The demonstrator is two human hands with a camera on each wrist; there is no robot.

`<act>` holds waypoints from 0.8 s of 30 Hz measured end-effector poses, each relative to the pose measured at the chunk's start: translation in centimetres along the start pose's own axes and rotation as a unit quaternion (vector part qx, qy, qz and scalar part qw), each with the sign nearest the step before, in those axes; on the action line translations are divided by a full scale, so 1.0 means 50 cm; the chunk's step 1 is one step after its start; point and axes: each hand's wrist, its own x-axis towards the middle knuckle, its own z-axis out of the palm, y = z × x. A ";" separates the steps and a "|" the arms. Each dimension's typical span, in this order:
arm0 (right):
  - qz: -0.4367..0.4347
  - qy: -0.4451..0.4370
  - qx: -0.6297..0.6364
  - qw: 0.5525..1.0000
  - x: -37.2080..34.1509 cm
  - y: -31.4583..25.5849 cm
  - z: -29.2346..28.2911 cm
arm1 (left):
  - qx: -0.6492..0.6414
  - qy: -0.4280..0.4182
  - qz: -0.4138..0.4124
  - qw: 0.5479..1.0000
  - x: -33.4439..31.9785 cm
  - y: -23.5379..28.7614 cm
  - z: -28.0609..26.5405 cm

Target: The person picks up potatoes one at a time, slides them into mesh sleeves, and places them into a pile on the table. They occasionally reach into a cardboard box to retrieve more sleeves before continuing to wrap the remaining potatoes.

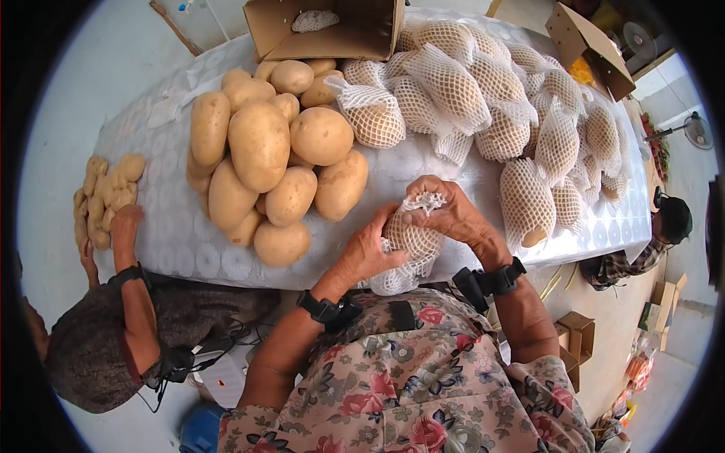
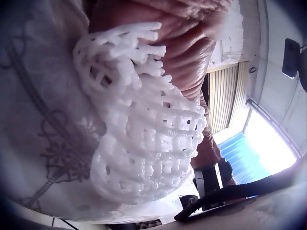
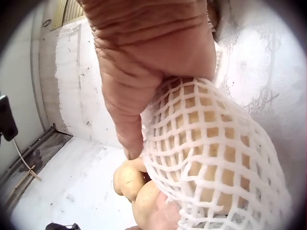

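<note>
A potato in a white foam net [image 1: 414, 235] is held at the table's near edge, in front of the person's body. The left hand [image 1: 368, 249] grips its side, thumb across the net. The right hand [image 1: 447, 213] pinches the bunched top end of the net. In the left wrist view the loose net end [image 2: 120, 52] lies beside a hand [image 2: 187, 52]. In the right wrist view the net [image 3: 211, 143] stretches over the potato below the right hand [image 3: 148, 62].
Bare potatoes [image 1: 260, 143] are piled left of centre, netted potatoes [image 1: 449, 90] at the right. A cardboard box [image 1: 325, 45] stands at the back. Another person's arm [image 1: 127, 241] reaches to smaller potatoes [image 1: 109, 185] at the far left.
</note>
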 end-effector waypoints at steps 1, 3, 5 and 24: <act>0.021 0.016 0.045 0.999 0.001 -0.001 0.008 | 0.000 -0.002 -0.004 1.000 -0.001 -0.001 0.000; 0.044 0.044 0.138 0.989 -0.001 -0.004 0.015 | 0.016 -0.002 -0.011 1.000 -0.001 0.006 -0.002; 0.049 0.067 0.231 0.969 -0.005 -0.005 0.018 | 0.018 -0.001 -0.007 1.000 -0.001 0.005 -0.004; 0.125 0.140 0.113 0.976 0.000 0.009 0.005 | 0.031 0.002 0.003 1.000 0.003 -0.015 0.004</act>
